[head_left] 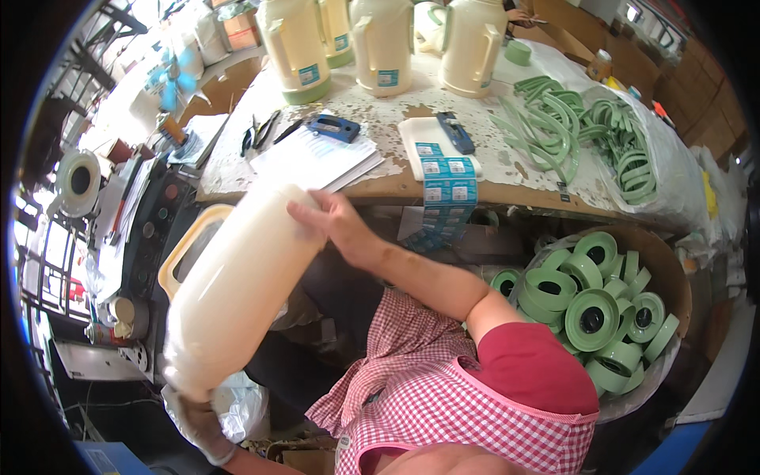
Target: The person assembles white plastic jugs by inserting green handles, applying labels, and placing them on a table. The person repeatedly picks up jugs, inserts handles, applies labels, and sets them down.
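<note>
Head view: cream flask (237, 285) held off the worktop's (226, 170) near edge, long axis slanting near-left to far-right. Right hand (339, 226) clasps the far end, flask body lying near-left of it. Left hand (199, 423) at near end; finger closure blurred, can't tell.

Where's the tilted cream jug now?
In the head view, the cream jug is left of centre, below the papers, with the right hand on its upper end and the left hand at its lower end.
</note>
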